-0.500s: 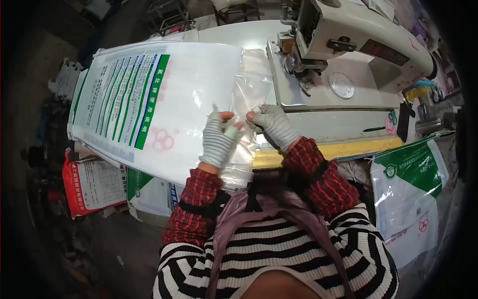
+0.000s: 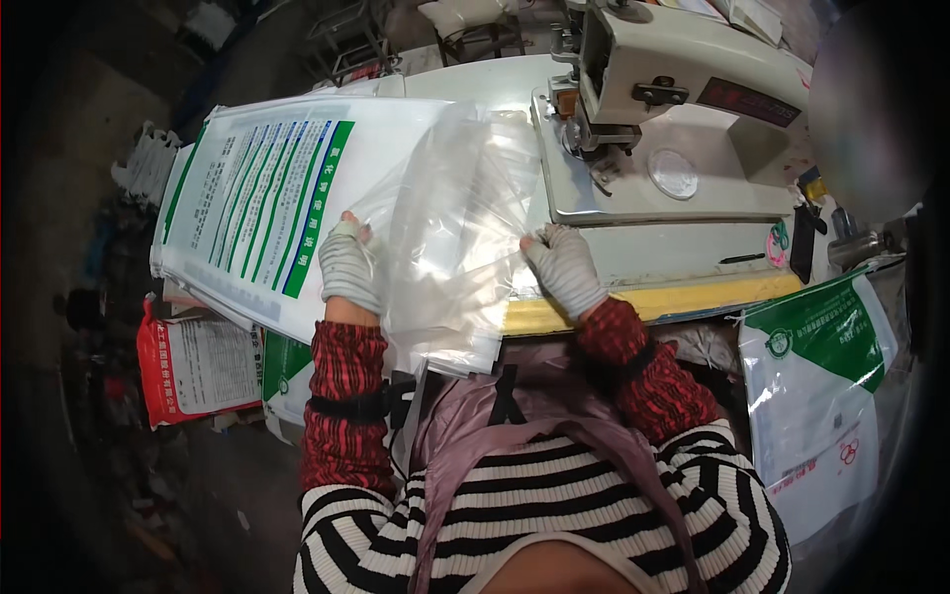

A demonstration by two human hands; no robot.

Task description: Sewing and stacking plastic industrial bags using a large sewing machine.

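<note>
Step in hand looks like spreading the clear plastic film (image 2: 445, 238) at the right end of the white sack (image 2: 262, 203), left of the sewing machine (image 2: 673, 74). Left hand (image 2: 350, 265) and right hand (image 2: 568, 269) each pinch it, fingers closed; next move likely calls for even tension.

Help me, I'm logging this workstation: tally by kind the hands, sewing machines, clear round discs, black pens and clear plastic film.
Hands (left hand, right hand): 2
Sewing machine: 1
Clear round disc: 1
Black pen: 1
Clear plastic film: layers indistinct, uncounted
Total, without film: 5
</note>
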